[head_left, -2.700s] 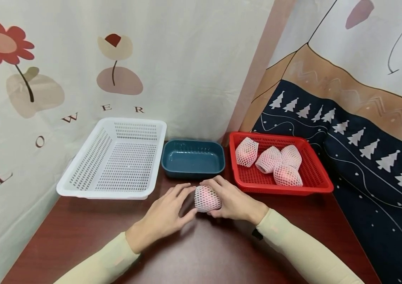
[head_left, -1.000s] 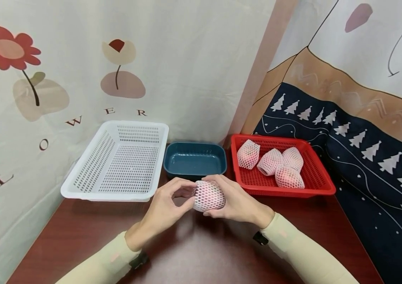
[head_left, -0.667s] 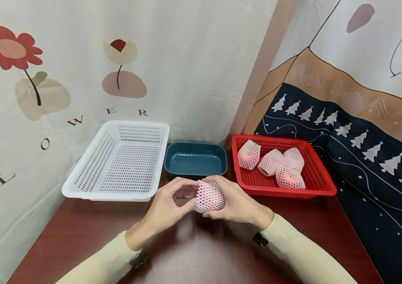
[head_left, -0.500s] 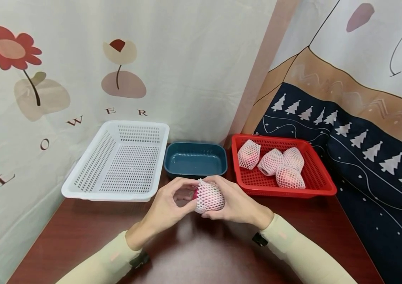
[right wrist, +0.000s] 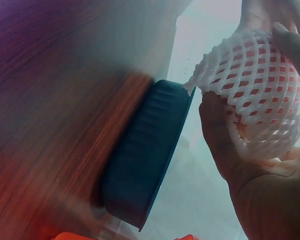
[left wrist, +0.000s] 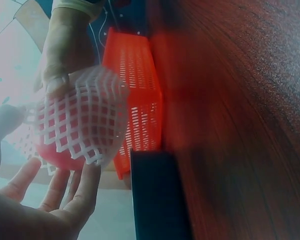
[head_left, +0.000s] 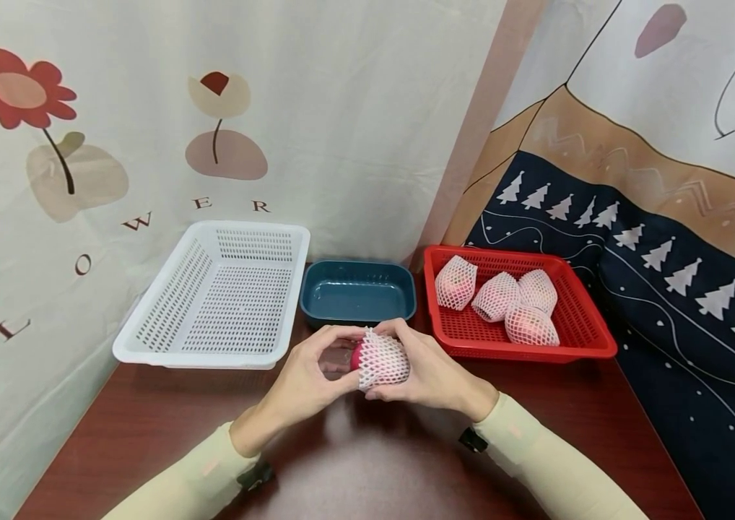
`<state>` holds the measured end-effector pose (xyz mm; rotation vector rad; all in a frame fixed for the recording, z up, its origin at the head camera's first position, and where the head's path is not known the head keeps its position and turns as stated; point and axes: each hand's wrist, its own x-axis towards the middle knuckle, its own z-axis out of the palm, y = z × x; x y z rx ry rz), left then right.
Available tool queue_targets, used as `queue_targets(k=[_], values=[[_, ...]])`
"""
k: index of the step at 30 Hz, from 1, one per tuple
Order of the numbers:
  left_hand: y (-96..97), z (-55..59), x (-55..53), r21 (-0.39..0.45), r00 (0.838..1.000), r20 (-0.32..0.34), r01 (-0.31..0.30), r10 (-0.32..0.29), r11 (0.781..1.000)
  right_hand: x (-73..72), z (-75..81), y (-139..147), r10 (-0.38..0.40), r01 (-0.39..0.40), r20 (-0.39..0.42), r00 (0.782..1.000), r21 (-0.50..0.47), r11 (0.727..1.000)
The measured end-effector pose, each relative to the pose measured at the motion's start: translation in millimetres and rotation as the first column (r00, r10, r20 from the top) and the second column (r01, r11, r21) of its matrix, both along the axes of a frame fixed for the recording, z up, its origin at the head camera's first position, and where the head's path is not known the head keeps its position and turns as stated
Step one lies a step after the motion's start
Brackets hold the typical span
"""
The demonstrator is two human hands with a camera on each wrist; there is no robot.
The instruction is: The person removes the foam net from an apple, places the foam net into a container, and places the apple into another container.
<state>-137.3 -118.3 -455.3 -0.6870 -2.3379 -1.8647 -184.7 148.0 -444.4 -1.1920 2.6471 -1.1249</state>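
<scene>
Between my two hands is a round red fruit in a white foam net, lifted off the table. Its bare red end shows on the left, beyond the net's edge; its exact kind cannot be told. My right hand grips the netted fruit from the right, thumb in front. My left hand has its thumb and fingers curved round the left end, touching the net's edge. In the left wrist view, the fingertips meet the net and the red skin shows beneath it.
A white basket stands at the left and a dark teal tub behind my hands. At the right, a red basket holds several net-covered fruits. A brown table lies below; printed curtains hang behind.
The fruit has risen from the table between both hands. The left hand has come onto its left end. The net has shifted back there, baring more red skin. The baskets stay put.
</scene>
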Motion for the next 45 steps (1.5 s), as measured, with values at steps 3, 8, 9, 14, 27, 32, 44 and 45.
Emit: queue_targets(k=[3,8,9,14,27,32,44,45], values=[[-0.1,0.1,-0.2,-0.013,1.0,0.003,-0.003,0.003,1.0,-0.3,-0.5,-0.2,-0.004,0.004,0.009,1.0,-0.018,1.0],[0.6,0.4,-0.6,-0.028,1.0,0.002,-0.008,0.008,1.0,-0.4,-0.5,-0.2,-0.011,0.012,0.026,1.0,-0.042,0.999],[0.7,0.5,-0.6,-0.03,1.0,0.002,-0.009,0.009,1.0,-0.4,-0.5,-0.2,-0.011,0.012,0.024,1.0,-0.044,0.999],[1.7,0.2,-1.0,-0.024,1.0,0.003,0.0,0.0,1.0,-0.3,-2.3,0.1,-0.004,0.004,-0.001,1.0,-0.058,0.998],[5.6,-1.2,-3.5,-0.013,0.999,0.005,0.033,-0.033,0.999,-0.4,-7.8,1.3,0.007,-0.012,-0.044,0.999,-0.103,0.995],[6.1,-0.3,-2.8,-0.028,0.999,0.027,0.031,-0.03,0.999,-1.4,-8.9,1.9,0.006,-0.012,-0.052,0.999,-0.114,0.993],[7.2,-2.5,-4.6,-0.031,1.0,0.0,0.008,-0.008,0.999,-2.1,-6.2,6.0,-0.001,0.001,-0.002,1.0,-0.086,0.996],[7.4,-2.6,-4.7,-0.03,1.0,-0.005,0.009,-0.009,1.0,-2.2,-6.0,6.7,-0.001,0.002,0.002,1.0,-0.086,0.996]])
